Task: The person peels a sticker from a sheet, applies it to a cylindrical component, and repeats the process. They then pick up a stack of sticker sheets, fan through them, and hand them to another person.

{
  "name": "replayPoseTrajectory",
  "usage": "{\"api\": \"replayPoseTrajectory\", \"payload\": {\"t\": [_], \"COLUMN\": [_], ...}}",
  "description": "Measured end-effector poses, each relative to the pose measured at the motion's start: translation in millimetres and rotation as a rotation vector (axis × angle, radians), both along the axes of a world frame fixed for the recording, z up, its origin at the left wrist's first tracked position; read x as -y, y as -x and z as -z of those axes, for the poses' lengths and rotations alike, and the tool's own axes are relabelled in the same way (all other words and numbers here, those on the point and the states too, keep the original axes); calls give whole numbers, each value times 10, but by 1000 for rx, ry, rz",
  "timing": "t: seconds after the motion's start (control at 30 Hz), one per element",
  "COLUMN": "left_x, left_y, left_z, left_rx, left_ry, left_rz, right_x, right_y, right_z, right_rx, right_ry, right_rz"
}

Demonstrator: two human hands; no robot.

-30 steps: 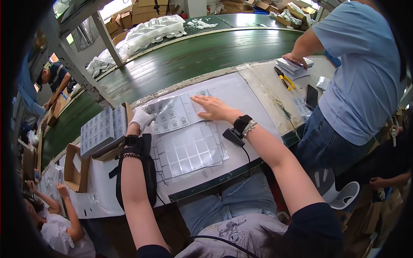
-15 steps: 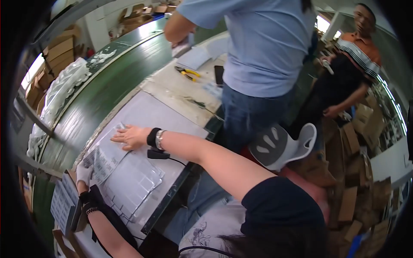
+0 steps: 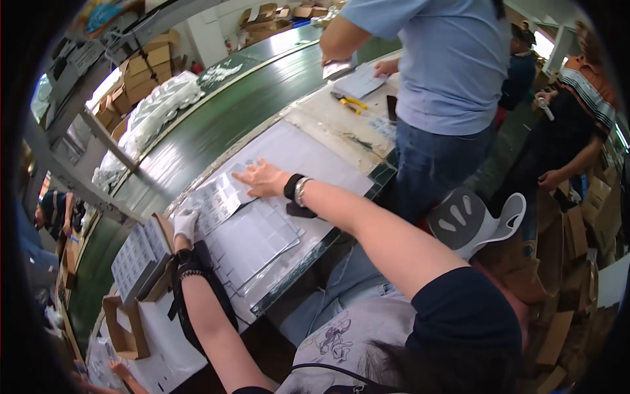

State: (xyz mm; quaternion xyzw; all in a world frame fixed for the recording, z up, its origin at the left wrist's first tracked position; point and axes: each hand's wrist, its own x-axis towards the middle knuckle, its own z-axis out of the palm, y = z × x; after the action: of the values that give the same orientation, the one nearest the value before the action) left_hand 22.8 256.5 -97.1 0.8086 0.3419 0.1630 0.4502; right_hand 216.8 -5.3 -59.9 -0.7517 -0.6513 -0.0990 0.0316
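Note:
A sheet of printed labels (image 3: 215, 205) lies on the worktable, its right part shiny and slightly curled. My left hand (image 3: 186, 224), in a white glove, is closed at the sheet's left edge; its fingertips are partly hidden. My bare right hand (image 3: 264, 179) is open, fingers stretched out at the sheet's far right end, a black band and a bracelet on its wrist. Nearer to me, clear plastic sheets (image 3: 259, 240) lie beside the printed one. Left of my gloved hand stands a stack of printed label sheets (image 3: 136, 259) against cardboard.
A green conveyor belt (image 3: 246, 77) runs along the table's far side. Yellow-handled pliers (image 3: 348, 102) lie farther right, near a person in a blue shirt (image 3: 449, 72). An open cardboard box (image 3: 125, 328) sits at the lower left. A grey-and-white chair (image 3: 469, 223) stands at my right.
My view has swung left, so the scene sits farther right. Both hands remain at the printed sheet. The person in blue now has a hand on a paper sheet.

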Motion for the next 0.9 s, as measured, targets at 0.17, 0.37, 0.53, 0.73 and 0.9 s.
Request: {"api": "replayPoseTrajectory", "payload": {"t": [0.17, 0.37, 0.53, 0.73, 0.9], "left_x": [438, 405, 916, 944, 1008], "left_y": [-426, -436, -820, -872, -885], "left_z": [-91, -318, -466, -382, -401], "left_rx": [57, -316, -422, -476, -429], "left_ry": [-149, -949, -832, -747, -760], "left_rz": [116, -33, 137, 286, 312], "right_x": [149, -88, 18, 19, -40], "right_y": [-355, -60, -116, -94, -243], "right_z": [111, -27, -35, -81, 28], "right_rx": [-225, -169, -256, -311, -225], "right_ry": [-51, -80, -45, -10, -49], "right_rz": [-22, -132, -138, -146, -198]}}
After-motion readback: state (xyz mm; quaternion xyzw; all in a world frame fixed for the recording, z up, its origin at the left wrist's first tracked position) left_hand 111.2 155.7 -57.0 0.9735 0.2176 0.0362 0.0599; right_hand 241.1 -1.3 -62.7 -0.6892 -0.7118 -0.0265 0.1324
